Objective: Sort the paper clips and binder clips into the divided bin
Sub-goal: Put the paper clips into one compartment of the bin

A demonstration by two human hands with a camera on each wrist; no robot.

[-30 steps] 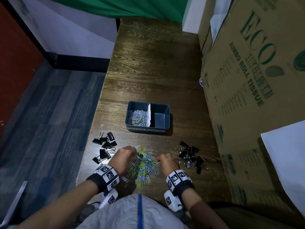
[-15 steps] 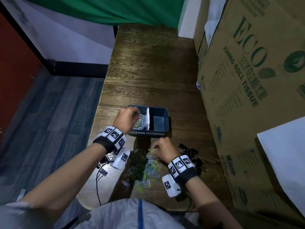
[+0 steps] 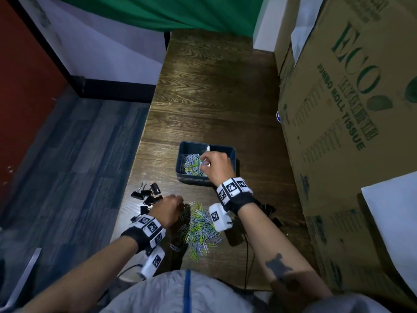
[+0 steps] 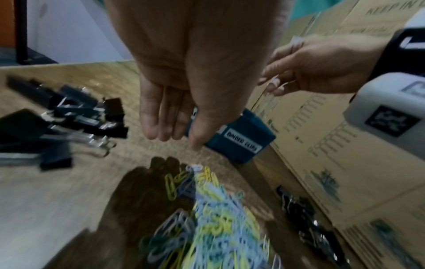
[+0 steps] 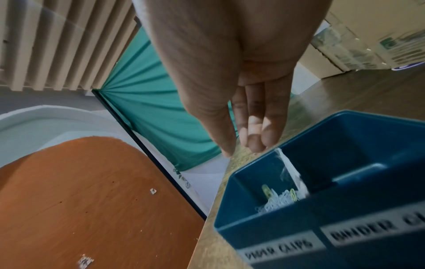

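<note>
Right hand (image 3: 215, 164) over bin (image 3: 232, 152), left compartment, fingers loosely straight, holding nothing. Left hand (image 3: 168, 210) open, empty, above paper clips (image 3: 200, 227) on table (image 3: 214, 86). Half a second ago roles were reversed: left at bin, right on pile

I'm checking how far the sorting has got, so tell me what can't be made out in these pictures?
- Bin, right compartment: the right hand covers it in the head view, and the near wall hides part of its floor in the right wrist view.
- Right-side binder clips: mostly behind the right wristband in the head view, blurred in the left wrist view.
- Loose paper clips: too small and tangled to count.
</note>
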